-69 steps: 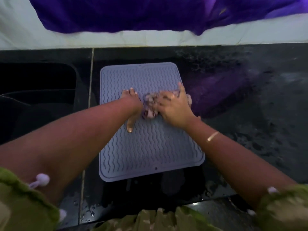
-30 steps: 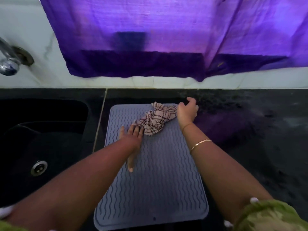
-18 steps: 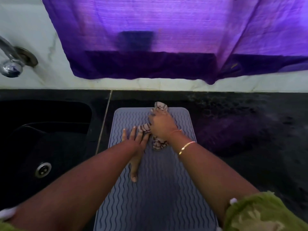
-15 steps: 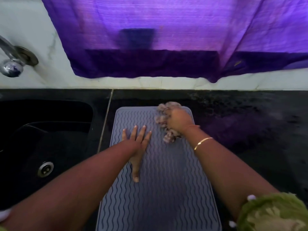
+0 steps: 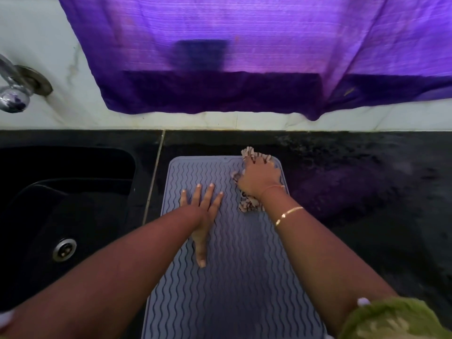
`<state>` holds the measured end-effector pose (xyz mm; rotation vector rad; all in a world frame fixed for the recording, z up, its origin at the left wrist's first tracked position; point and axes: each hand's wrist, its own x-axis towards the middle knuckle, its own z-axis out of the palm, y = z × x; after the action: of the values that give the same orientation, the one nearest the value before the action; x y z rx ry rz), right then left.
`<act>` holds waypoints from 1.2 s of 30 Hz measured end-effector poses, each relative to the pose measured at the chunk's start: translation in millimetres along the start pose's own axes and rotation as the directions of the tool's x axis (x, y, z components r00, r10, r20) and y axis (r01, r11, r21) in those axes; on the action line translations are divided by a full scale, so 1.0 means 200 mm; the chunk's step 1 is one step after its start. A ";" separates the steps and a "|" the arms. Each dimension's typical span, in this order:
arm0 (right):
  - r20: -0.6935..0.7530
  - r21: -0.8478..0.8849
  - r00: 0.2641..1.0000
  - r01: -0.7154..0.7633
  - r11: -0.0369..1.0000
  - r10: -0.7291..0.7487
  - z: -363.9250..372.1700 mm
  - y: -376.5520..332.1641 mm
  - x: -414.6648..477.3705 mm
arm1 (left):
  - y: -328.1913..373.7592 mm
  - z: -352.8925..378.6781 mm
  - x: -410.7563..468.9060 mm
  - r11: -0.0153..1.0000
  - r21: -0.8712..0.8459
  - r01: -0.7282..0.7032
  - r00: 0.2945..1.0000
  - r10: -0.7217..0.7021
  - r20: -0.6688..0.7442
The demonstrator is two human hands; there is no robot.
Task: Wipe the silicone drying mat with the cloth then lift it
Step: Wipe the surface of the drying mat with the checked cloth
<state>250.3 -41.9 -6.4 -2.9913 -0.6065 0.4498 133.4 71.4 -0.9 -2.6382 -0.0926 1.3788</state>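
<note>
Presses a bunched checked cloth (image 5: 248, 205) onto the far right corner of the grey silicone drying mat (image 5: 239, 277) with the right hand (image 5: 259, 177), fingers curled over the wad, with one frayed end poking out past the knuckles and another trailing under the wrist. Pins the mat with the left hand (image 5: 203, 209), palm flat, fingers straight and spread, thumb stretched back toward the body, just left of the mat's midline in its far half. Lies flat on the black stone counter (image 5: 367, 216), long axis running straight away from the body, short far edge close to the white wall (image 5: 49, 45), left long edge near the seam beside the black sink (image 5: 61, 204), near end running out of the bottom of the view. Puts most of the ribbed surface nearer the body than the cloth, calling probably for a pull back along that long axis, toward the chest, down the right side. Places the right long edge closest to the wiping hand and the left long edge closest to the flat one, a fair split for the lift to come, likely with the cloth set aside or kept balled in the palm first. Risks dragging the limp mat askew on the slick stone without firm pressure from the flat palm.
</note>
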 end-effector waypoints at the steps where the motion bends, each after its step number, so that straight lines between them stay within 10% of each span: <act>1: 0.015 -0.026 0.999 0.035 0.999 -0.034 0.00 0.00 -0.04 | 0.00 0.00 0.00 1.000 0.002 -0.002 1.000 0.002 -0.003; 9: 0.024 -0.124 0.999 0.034 0.992 -0.031 0.12 0.00 -0.50 | -0.01 0.01 0.00 0.997 -0.074 -0.030 0.999 0.029 -0.014; 18: -0.235 -0.016 0.971 0.027 1.000 -0.030 0.03 -0.02 0.02 | 0.02 0.03 0.00 0.999 -0.024 0.024 0.997 -0.026 -0.076; 24: -0.007 -0.018 0.992 0.123 0.992 -0.123 0.00 0.04 -0.06 | 0.03 0.05 -0.01 0.999 -0.004 0.042 0.987 -0.042 -0.152; 36: 0.009 -0.079 0.957 0.291 0.953 -0.291 0.30 0.16 -1.15 | 0.09 0.05 -0.09 0.990 0.074 0.124 0.966 -0.103 -0.238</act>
<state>43.0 -160.7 -4.2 -2.9019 -1.0693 0.4073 115.1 52.4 5.7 -2.6531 -0.1476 1.0053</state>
